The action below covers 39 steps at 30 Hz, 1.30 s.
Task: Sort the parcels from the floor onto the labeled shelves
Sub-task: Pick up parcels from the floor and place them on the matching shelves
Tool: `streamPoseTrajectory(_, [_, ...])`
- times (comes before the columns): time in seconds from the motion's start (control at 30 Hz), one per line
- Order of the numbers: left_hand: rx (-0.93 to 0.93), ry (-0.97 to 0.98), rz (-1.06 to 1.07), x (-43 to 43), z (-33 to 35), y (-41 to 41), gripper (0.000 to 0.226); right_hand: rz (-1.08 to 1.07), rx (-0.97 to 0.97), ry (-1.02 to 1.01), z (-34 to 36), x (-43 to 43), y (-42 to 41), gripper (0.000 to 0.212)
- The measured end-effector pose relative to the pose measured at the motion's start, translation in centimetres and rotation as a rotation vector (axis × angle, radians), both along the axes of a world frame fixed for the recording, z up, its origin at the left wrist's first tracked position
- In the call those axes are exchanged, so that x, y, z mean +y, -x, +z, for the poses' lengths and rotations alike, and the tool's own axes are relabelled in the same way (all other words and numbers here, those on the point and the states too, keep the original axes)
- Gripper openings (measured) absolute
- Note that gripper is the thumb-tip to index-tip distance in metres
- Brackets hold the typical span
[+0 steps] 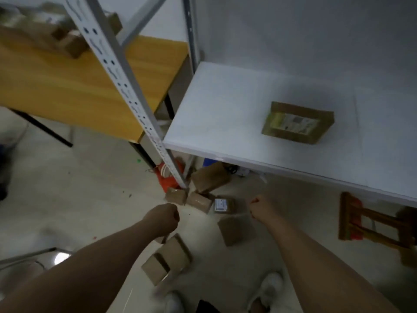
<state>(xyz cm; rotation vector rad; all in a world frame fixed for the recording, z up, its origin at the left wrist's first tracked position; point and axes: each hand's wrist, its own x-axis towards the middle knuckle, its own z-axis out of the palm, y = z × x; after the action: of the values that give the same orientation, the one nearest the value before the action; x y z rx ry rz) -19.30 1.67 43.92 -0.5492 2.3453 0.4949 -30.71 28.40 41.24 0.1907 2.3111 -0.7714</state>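
left hand (163, 216) fisted, empty | right hand (261, 208) fisted | parcels (222, 205) between, below

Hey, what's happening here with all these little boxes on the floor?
A person is sorting parcels onto shelves. Right now both hands are empty: the left hand and right hand hang curled above a scatter of brown parcels on the floor. One parcel with a label already lies on the white shelf. A labeled one lies on the floor between the hands.
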Motion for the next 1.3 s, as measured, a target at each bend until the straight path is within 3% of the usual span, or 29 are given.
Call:
streamPoseTrajectory(0.07, [-0.079, -0.015, 0.075, -2.6, -2.1, -2.7, 0.017, 0.047, -0.034, -0.016, -2.0, -2.5, -1.3, 0.024])
streamPoseTrajectory(0.2, [-0.138, -0.094, 0.24, -5.0, -8.1, -5.7, 0.022, 0.087, -0.112, -0.037, -7.6, -5.7, -1.7, 0.003])
streamPoseTrajectory(0.43, [-0.181, -0.265, 0.403, -3.4, -24.8, -6.9, 0.025, 0.104, -0.127, -0.091, -23.8, -5.9, -1.0, 0.017])
streamPoseTrajectory(0.6, [-0.178, -0.416, 0.47, -0.1, -38.7, -4.6, 0.018, 0.048, -0.194, -0.134, -36.8, -4.0, -1.2, 0.016])
streamPoseTrajectory(0.7, [-0.188, -0.53, 0.565, 2.1, -45.5, -1.4, 0.03, -0.021, -0.212, -0.099, -44.0, -2.9, -0.8, 0.023])
streamPoseTrajectory(0.77, [-0.194, -0.604, 0.609, 3.6, -49.4, 0.7, 0.041, -0.071, -0.226, -0.091, -48.0, -2.3, -0.4, 0.017])
streamPoseTrajectory(0.83, [-0.206, -0.7, 0.692, 4.9, -52.5, 2.6, 0.05, -0.11, -0.253, -0.106, -51.6, -1.5, 0.1, 0.051])
streamPoseTrajectory(0.93, [-0.227, -0.859, 0.864, 6.6, -56.3, 4.4, 0.057, -0.16, -0.263, -0.071, -55.9, -1.2, 0.5, 0.062])
streamPoseTrajectory(1.03, [-0.241, -1.001, 1.042, 7.3, -58.6, 5.6, 0.062, -0.228, -0.324, 0.027, -58.2, -1.7, 0.4, 0.049])
streamPoseTrajectory(1.1, [-0.223, -0.993, 1.106, 7.2, -59.2, 6.2, 0.066, -0.22, -0.368, 0.071, -57.4, -2.7, 0.4, 0.037])
streamPoseTrajectory(1.3, [-0.23, -1.035, 1.275, 5.5, -57.0, 5.7, 0.062, -0.237, -0.219, 0.295, -51.6, -5.5, 1.9, 0.041])
